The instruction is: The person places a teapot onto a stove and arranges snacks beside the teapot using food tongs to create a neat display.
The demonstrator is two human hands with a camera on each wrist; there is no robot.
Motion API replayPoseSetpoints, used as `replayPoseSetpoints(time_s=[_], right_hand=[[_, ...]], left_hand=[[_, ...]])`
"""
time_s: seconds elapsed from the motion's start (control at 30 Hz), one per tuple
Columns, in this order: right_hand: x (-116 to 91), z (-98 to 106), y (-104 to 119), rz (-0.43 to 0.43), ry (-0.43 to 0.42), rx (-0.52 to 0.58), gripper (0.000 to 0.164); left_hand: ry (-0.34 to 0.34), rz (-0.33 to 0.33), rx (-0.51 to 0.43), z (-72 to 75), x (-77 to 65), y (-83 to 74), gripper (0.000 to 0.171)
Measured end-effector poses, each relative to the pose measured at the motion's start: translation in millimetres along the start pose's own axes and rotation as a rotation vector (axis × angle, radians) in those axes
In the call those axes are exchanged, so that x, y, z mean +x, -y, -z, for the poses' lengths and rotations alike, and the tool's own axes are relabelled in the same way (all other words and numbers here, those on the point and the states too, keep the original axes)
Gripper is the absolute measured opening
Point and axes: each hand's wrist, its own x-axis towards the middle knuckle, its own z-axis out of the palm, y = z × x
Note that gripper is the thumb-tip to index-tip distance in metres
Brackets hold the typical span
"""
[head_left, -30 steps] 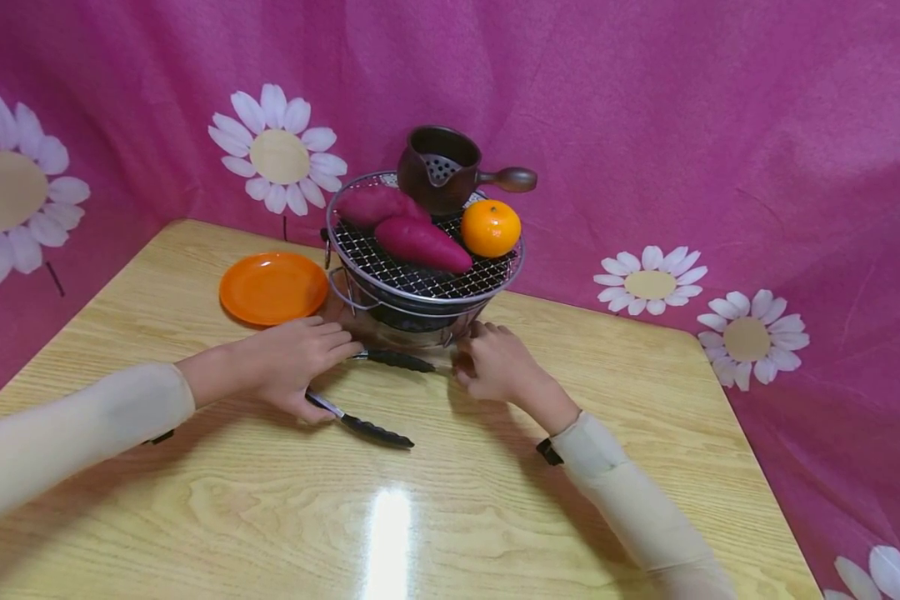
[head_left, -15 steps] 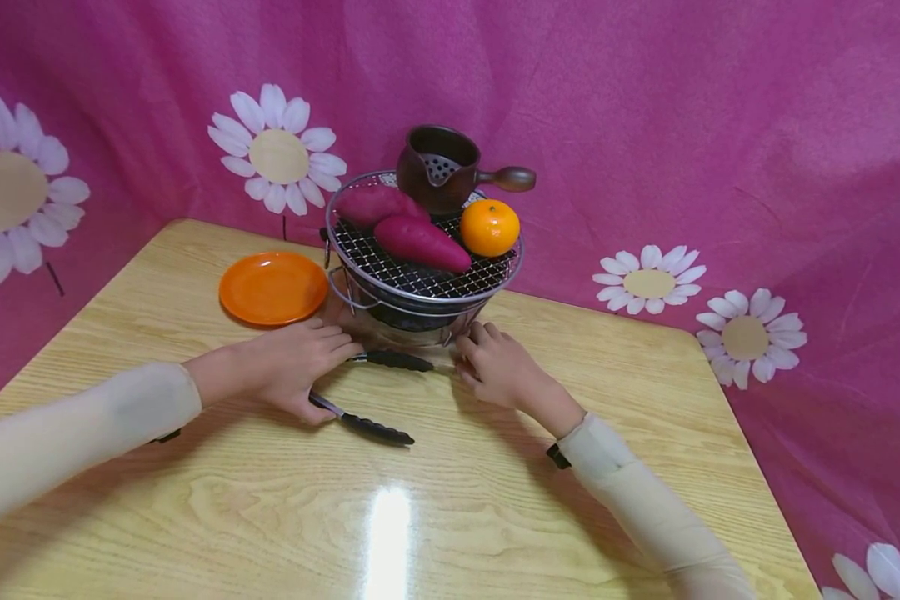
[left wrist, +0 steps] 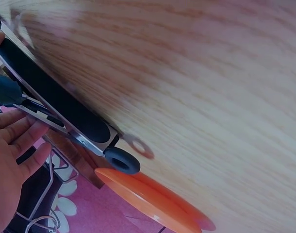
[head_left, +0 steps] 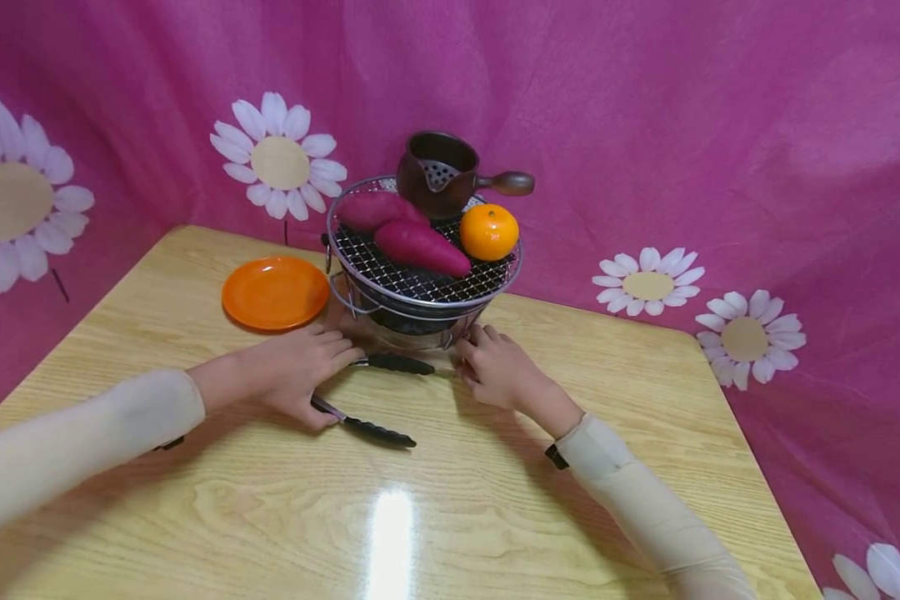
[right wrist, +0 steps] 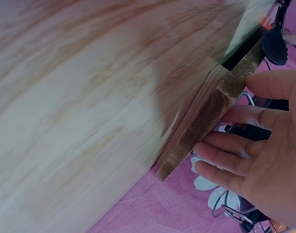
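My left hand [head_left: 296,375] holds a pair of tongs [head_left: 378,432] spread on the table, thumb at one arm and fingers at the other. In the left wrist view the tongs [left wrist: 56,92] show black grips, metal arms and a black ring at the joined end. My right hand [head_left: 498,367] rests at the front right foot of a round grill [head_left: 420,317]. Its fingers, loosely extended in the right wrist view, touch the edge of a wooden base [right wrist: 211,111]. Two purple sweet potatoes [head_left: 422,247], a mandarin orange [head_left: 489,232] and a brown side-handled pot [head_left: 438,187] sit on the grill's mesh.
An orange plate [head_left: 276,293] lies left of the grill, close behind my left hand. The wooden table [head_left: 570,517] stretches toward me. A pink cloth backdrop [head_left: 607,125] with white flowers hangs behind and at both sides.
The head view has tilted up slightly. My left forearm has shifted a little; both hands, the tongs and the things on the grill keep their places.
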Motion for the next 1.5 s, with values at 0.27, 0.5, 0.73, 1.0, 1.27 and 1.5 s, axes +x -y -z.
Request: replayPoseSetpoints(time_s=[0.27, 0.5, 0.73, 1.0, 1.27, 1.5], right_hand=[[0.0, -1.6, 3.6, -0.015, 0.023, 0.016, 0.015], [-0.9, -4.5, 3.9, -0.007, 0.003, 0.019, 0.016], [-1.1, -2.7, 1.9, -0.014, -0.005, 0.029, 0.017], [0.2, -2.0, -1.5, -0.024, 0.013, 0.023, 0.017], [0.2, -3.1, -6.3, -0.027, 0.085, 0.04, 0.019], [-4.3, 14.2, -8.4, -0.074, 0.152, 0.111, 0.038]], left_hand=[[0.014, -0.001, -0.025, -3.6, -1.9, -1.4, 0.088], [0.014, -0.012, -0.034, -6.1, -2.3, -4.4, 0.084], [0.034, -0.001, -0.052, -4.2, 0.4, -4.9, 0.084], [0.071, 0.001, -0.024, -2.8, 3.2, -2.1, 0.085], [0.136, 0.054, -0.057, -2.3, 4.9, -1.5, 0.087], [0.036, 0.092, -0.129, 8.1, 11.2, -7.9, 0.085]])
